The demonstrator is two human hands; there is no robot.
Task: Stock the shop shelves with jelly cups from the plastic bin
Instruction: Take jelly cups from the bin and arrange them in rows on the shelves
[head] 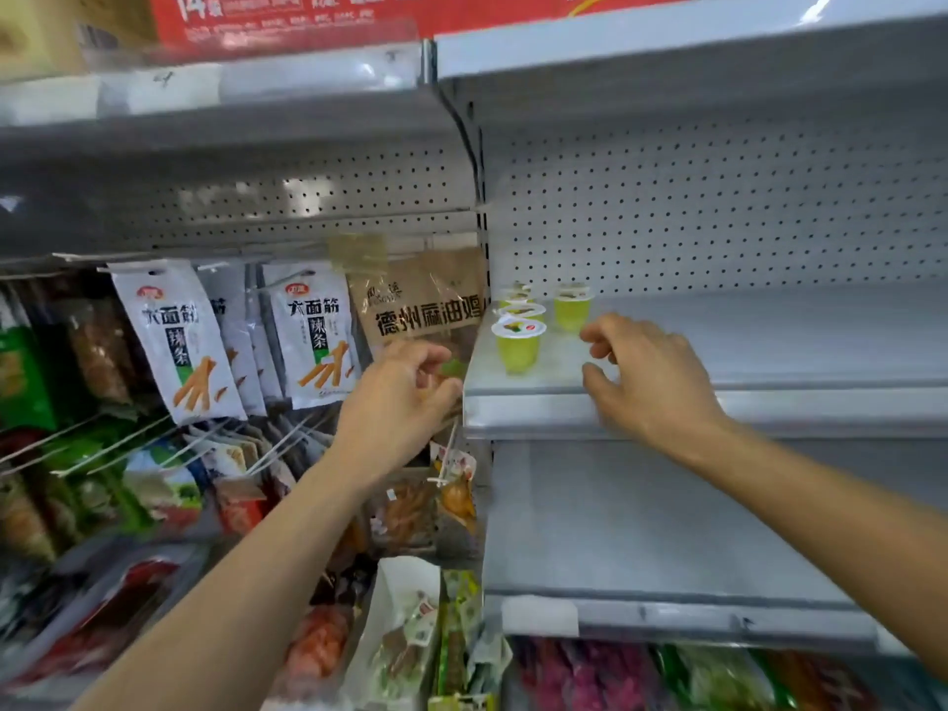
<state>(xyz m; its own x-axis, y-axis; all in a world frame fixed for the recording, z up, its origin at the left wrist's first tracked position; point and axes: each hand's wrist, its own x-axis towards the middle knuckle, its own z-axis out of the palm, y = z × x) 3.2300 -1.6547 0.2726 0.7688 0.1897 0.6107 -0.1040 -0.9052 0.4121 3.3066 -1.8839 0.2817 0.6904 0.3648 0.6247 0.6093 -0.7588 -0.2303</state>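
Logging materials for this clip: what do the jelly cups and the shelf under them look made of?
Jelly cups: likely clear plastic, since green jelly shows through the walls; the lids look like white printed film.
Shelf: apparently grey painted metal, smooth with a dull sheen and a folded front edge.

Both bare forearms reach forward. The left hand (405, 397) curls its fingers round a small green item (451, 369) (mostly hidden); the right hand (649, 374) hovers palm-down, fingers loosely bent and empty, over the front edge of the shelf (769, 346).
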